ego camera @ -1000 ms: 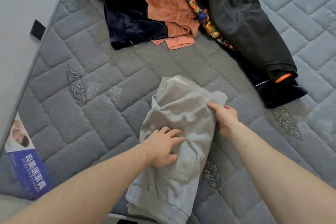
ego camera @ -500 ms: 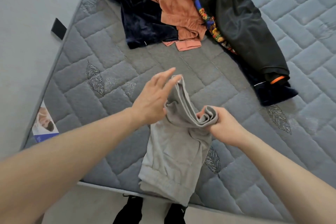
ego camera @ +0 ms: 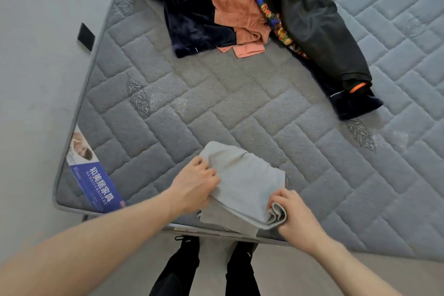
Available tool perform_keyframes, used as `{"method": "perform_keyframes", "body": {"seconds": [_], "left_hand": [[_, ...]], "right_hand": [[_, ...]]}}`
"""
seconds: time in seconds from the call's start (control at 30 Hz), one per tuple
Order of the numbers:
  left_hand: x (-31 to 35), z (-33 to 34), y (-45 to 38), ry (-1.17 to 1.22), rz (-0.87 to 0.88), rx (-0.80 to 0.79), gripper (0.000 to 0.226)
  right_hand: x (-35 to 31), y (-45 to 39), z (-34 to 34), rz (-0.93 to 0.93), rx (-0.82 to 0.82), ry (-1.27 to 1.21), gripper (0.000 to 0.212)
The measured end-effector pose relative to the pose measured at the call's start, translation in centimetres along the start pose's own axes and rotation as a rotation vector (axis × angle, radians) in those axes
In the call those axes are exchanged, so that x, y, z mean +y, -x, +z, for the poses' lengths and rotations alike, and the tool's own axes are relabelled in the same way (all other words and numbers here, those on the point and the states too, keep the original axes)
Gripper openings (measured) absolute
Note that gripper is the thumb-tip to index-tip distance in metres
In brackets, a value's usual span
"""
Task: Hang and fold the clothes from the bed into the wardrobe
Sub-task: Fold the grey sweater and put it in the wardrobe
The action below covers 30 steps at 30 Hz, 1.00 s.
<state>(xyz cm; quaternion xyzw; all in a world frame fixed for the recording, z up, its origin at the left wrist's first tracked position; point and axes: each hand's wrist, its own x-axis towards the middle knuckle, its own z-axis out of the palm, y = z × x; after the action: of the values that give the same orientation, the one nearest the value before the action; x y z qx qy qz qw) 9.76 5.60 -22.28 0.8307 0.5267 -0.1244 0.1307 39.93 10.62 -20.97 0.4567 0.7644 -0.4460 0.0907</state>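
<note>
A folded light grey garment lies at the near edge of the grey quilted mattress. My left hand grips its left side with curled fingers. My right hand grips the folded end at its near right corner. At the far end of the bed lies a pile of clothes: a dark navy fleece piece, an orange-brown garment and a black jacket with a colourful printed trim.
A blue and white label marks the mattress's near left corner. Pale floor lies to the left, with a small black object beside the bed. My black shoes stand at the bed's near edge.
The grey garment has been folded over once more and brought down onto the mattress edge. My left hand went from open above it to gripping its left side.
</note>
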Motion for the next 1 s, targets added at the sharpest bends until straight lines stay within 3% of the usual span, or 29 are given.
{"method": "perform_keyframes", "body": {"seconds": [0.07, 0.17, 0.27, 0.33, 0.43, 0.5, 0.6, 0.7, 0.8, 0.9, 1.0], "left_hand": [[1.9, 2.2, 1.9, 0.070, -0.078, -0.061, 0.024], [4.2, 4.8, 3.7, 0.217, -0.245, -0.282, 0.037], [4.9, 6.5, 4.6, 0.349, -0.351, -0.440, 0.049], [4.6, 6.6, 4.3, 0.465, -0.445, -0.486, 0.047], [3.5, 6.1, 3.3, 0.644, -0.678, -0.350, 0.040], [2.8, 5.6, 2.3, 0.691, -0.752, -0.211, 0.037], [2.0, 5.5, 0.2, 0.839, -0.834, -0.094, 0.051], [1.3, 5.9, -1.9, 1.075, -1.005, -0.103, 0.081], [0.8, 7.0, -2.8, 1.261, -1.122, -0.197, 0.106], [-0.1, 7.5, -3.4, 1.139, -1.114, -0.141, 0.108], [-2.0, 6.3, -5.7, 0.849, -0.860, 0.022, 0.103]], "right_hand": [[0.5, 1.0, 2.6, 0.069, 0.006, 0.016, 0.037], [1.0, 1.6, 6.4, 0.131, -0.039, -0.011, 0.031], [1.0, 1.7, 9.1, 0.230, -0.117, -0.173, 0.042], [0.9, 1.3, 9.7, 0.324, 0.030, -0.343, 0.035], [1.2, -0.2, 8.6, 0.483, 0.401, -0.484, 0.029], [1.4, -1.7, 7.2, 0.572, 0.485, -0.565, 0.042], [2.0, -4.0, 5.8, 0.671, 0.397, -0.718, 0.071], [2.5, -6.1, 5.6, 0.710, 0.313, -0.859, 0.097], [3.0, -7.7, 5.7, 0.739, 0.292, -0.908, 0.094], [4.1, -9.2, 5.1, 0.734, 0.268, -0.925, 0.083], [4.9, -10.2, 3.5, 0.681, 0.182, -0.757, 0.084]]}}
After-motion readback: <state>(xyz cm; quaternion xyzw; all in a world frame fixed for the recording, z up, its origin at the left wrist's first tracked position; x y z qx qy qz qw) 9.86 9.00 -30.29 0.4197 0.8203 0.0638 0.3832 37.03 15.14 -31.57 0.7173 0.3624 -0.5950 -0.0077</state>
